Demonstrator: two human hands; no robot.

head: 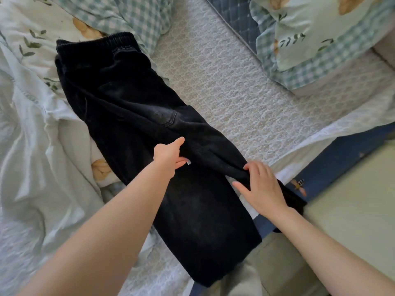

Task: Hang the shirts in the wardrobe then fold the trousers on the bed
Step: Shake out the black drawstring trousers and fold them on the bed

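I am pinching a raised fold of the black trousers (pixel 128 107), faded heavy cloth with a ribbed elastic waistband, in my left hand (pixel 171 155): thumb lying on top of the ridge, fingers (pixel 181 163) tucked beneath it, the gap between them narrow and full of cloth. My right hand (pixel 261 186) is gripping the same ridge further along, its fingers curling down onto the fabric while the thumb is stretching out wide to the side. Both bare forearms are reaching forward from the bottom of the view, left wrist straight, right wrist bent inward. The trousers are lying diagonally on the white textured mattress cover (pixel 235 92), waistband against the crumpled white leaf-print duvet (pixel 32 124), legs hanging over the blue bed edge (pixel 333 165). A green checked pillow (pixel 310 52) is lying well apart.
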